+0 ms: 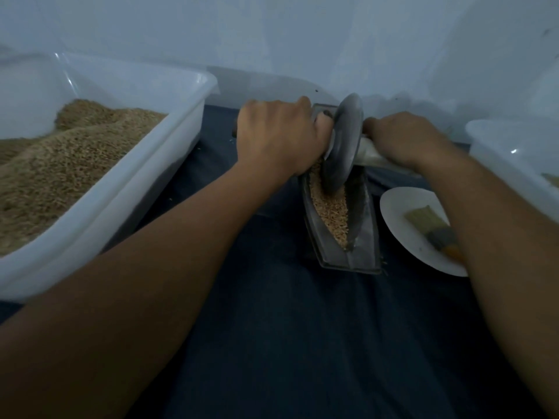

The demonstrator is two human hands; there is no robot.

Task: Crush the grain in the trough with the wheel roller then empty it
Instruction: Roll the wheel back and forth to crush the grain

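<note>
A dark metal boat-shaped trough (364, 237) lies on the dark blue cloth, holding tan grain (331, 211). The grey metal wheel roller (343, 143) stands on edge in the far half of the trough, its lower rim in the grain. My left hand (276, 137) grips the handle on the wheel's left side. My right hand (402, 137) grips the pale handle on its right side. The left handle is mostly hidden by my fingers.
A large white tub (127, 189) full of grain stands at the left. A white plate (402, 237) with a brush (432, 228) lies right of the trough. Another white tub (514, 164) sits at the far right. A pale wall rises just behind.
</note>
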